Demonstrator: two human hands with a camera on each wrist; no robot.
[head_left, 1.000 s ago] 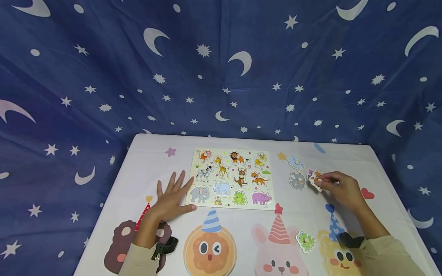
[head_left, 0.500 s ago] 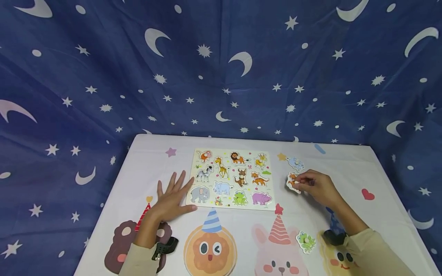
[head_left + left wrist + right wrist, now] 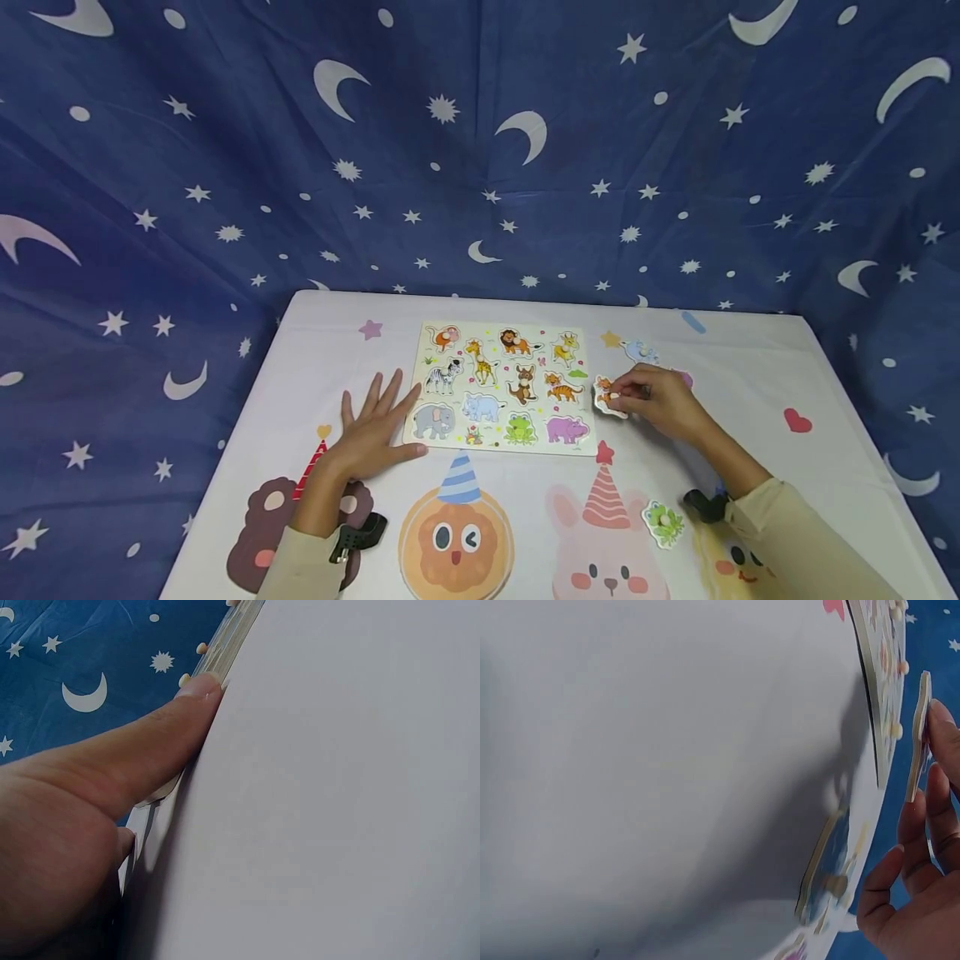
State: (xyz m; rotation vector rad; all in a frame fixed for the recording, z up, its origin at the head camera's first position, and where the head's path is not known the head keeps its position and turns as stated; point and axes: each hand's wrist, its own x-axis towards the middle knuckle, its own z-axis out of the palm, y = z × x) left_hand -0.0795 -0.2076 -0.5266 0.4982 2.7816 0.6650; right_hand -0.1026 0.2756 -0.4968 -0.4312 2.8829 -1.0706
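My right hand (image 3: 660, 404) pinches an orange tiger puzzle piece (image 3: 604, 395) between thumb and fingers, just off the right edge of the animal puzzle board (image 3: 502, 446). In the right wrist view the tiger piece (image 3: 920, 739) is seen edge-on, raised above the table. My left hand (image 3: 372, 437) lies with fingers spread at the board's left edge, touching it. The left wrist view shows the thumb (image 3: 161, 746) against the board's side. Several animals on the board, such as the lion (image 3: 515, 342) and giraffe (image 3: 480, 362), have knobs.
A frog piece (image 3: 663, 525) lies near the front right. Behind my right hand are a light blue piece (image 3: 640, 351) and a partly covered purple piece (image 3: 686, 378). A knobbed blue-grey piece (image 3: 825, 866) shows in the right wrist view. A starry blue cloth (image 3: 480, 200) hangs behind the table.
My right hand has carried the tiger piece leftward from beside the loose pieces to near the board's right edge, and now covers the grey elephant piece. My left hand has stayed still.
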